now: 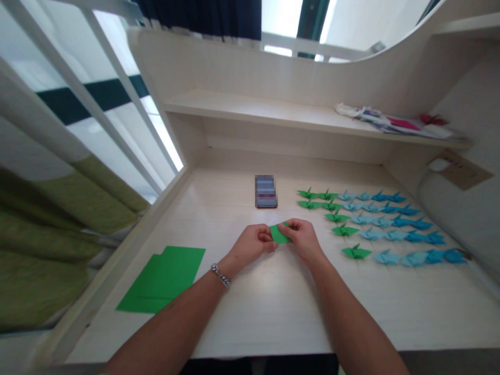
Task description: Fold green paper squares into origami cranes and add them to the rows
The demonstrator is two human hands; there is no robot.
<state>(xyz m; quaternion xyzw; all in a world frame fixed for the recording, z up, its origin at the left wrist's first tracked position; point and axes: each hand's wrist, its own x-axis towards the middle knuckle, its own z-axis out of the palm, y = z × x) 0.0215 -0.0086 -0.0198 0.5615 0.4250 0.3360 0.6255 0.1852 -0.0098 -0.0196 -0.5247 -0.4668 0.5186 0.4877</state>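
1. the left hand point(253, 244) pinches the left edge of a small green paper piece point(278, 236); the grip is narrow, fingertips closed on the paper.
2. the right hand point(304, 238) grips the opposite side just as tightly, thumb over the top face. the piece therefore sits between both hands, nearer the wearer than the smartphone point(266, 191); whether it touches the desk point(269, 312), i cannot tell.
3. uneven pull between the two pinches could, i'd judge, skew the paper, crease it crookedly or tear an edge.
4. a loosened thumb might let any folded layers spring apart; how many there are is too small to tell.
5. the green paper sheets point(172, 271) lie partly behind the left forearm, so a dragging arm could shift or crumple them.
6. the nearest green paper crane point(356, 252) stands near the right forearm; an outward elbow swing could topple it into the blue paper cranes point(414, 259).
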